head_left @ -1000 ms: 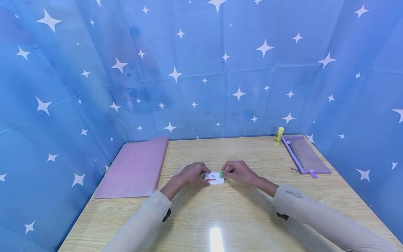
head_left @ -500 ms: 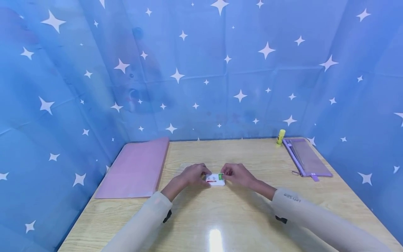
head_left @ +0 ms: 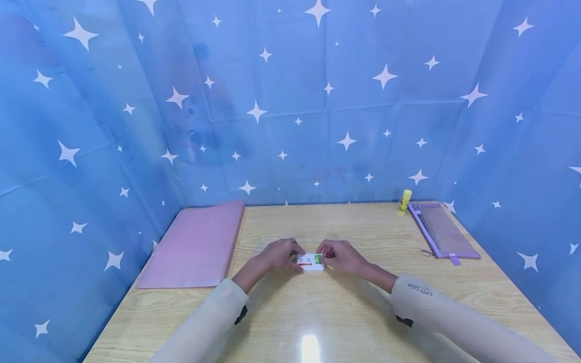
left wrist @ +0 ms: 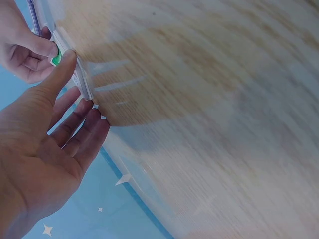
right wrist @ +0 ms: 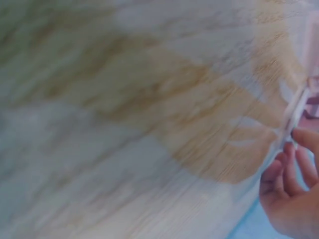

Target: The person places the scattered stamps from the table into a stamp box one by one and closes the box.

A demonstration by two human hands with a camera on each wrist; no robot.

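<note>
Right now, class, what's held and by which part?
The left grip holds the white pack by its left end; the right grip pinches the green piece by its right edge.

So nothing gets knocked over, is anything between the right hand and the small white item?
No, nothing visible: the right hand touches the green patch on the white item, and the yellow tube stands farther back.
</note>
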